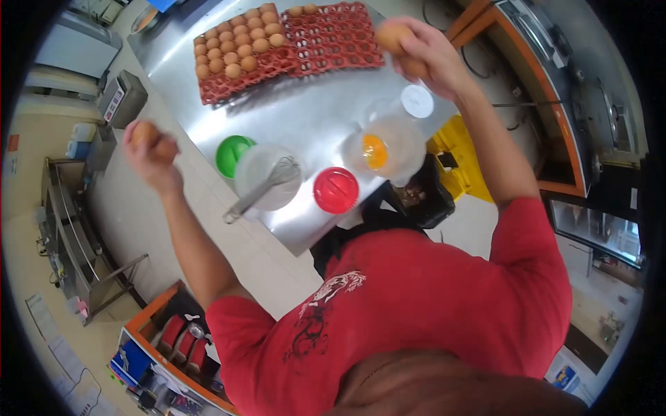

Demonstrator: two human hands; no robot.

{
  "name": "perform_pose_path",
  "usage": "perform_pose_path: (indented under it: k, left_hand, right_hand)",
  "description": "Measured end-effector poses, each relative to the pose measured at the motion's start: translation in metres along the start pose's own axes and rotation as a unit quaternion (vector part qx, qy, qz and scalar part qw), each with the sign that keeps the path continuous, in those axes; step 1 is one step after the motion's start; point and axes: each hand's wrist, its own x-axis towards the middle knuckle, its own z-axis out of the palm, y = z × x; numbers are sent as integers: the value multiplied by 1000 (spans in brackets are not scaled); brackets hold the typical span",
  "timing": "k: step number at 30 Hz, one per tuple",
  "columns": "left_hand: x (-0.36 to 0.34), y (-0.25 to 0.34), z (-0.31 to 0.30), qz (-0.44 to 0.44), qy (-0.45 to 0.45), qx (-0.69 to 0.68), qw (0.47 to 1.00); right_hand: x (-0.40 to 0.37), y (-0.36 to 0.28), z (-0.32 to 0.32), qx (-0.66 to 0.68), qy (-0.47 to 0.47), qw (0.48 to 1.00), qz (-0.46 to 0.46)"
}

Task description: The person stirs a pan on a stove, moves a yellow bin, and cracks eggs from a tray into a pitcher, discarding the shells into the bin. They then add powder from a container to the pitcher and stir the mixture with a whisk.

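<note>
My left hand is raised beyond the table's left edge, closed around brown eggs; two seem to show between the fingers. On the other side, my right hand grips two brown eggs near the red egg tray. Below it on the table, a clear container holds orange-yellow yolk. Left of that, a metal whisk rests in a second translucent container. A red lid lies between the containers, and a green lid lies beside the whisk's container.
Another red tray, filled with brown eggs, stands at the back of the steel table. A white lid lies near the right edge. Below that edge are a black bin and something yellow. Orange-framed cabinets line the right.
</note>
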Motion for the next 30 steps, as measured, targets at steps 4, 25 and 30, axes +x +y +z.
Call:
perform_pose_path:
  k: [4,25,30]
  left_hand:
    - [-98,72,29,85,-13,-62,994]
    - [-250,34,249,113,-314,449,829]
    - [-236,41,251,171,-325,476,799]
  right_hand:
    - [-105,53,-51,-155,50,985,-51]
    - [-143,99,-33,-369,-23,918,-142]
    - [-136,84,-10,-225,-27,971,-79]
